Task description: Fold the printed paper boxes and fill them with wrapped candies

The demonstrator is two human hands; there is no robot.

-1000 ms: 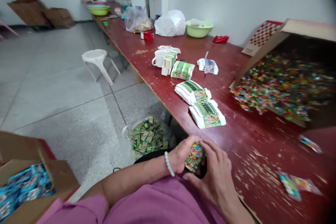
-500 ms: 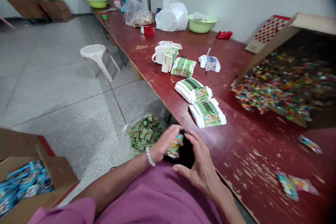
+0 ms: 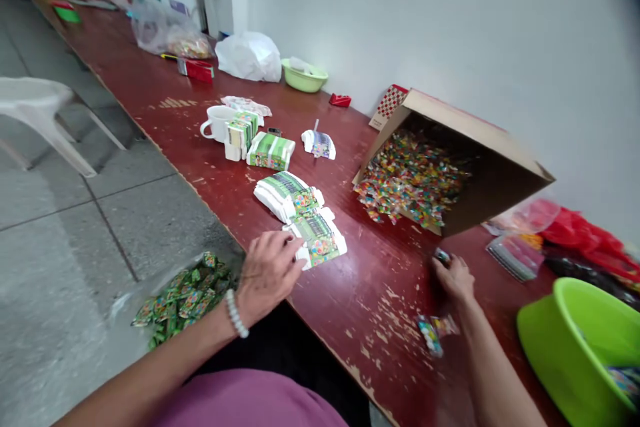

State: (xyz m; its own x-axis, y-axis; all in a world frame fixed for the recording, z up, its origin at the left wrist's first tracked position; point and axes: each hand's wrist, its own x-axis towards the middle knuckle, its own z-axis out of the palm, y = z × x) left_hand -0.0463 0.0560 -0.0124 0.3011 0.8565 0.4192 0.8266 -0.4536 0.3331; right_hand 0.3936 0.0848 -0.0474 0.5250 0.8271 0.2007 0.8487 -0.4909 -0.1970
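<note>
My left hand [image 3: 270, 275] reaches over the table's front edge, fingers loosely bent, its fingertips at the near edge of a stack of flat green-and-white printed cartons [image 3: 320, 240]. Whether it touches the top carton is hard to see. A second fanned stack of the cartons [image 3: 281, 192] lies just behind. Out to the right, my right hand [image 3: 454, 279] is closed on a small clear candy packet [image 3: 442, 255], mostly covered by the fingers. Two more candy packets [image 3: 431, 336] lie on the table nearer to me. Below the table edge, a clear plastic bag holds several small filled green boxes [image 3: 187, 300].
A tipped cardboard box [image 3: 480, 140] spills many candy packets [image 3: 405, 177] onto the red table [image 3: 370, 280]. A green basin [image 3: 560, 340] stands at right. A white mug [image 3: 217, 123] and green carton bundles [image 3: 270, 151] are farther back. A white stool [image 3: 40, 103] stands at left.
The view has swung right. My hands have parted: the left moved to the carton stack, the right out to a candy packet. The small filled green box between them has left my hands.
</note>
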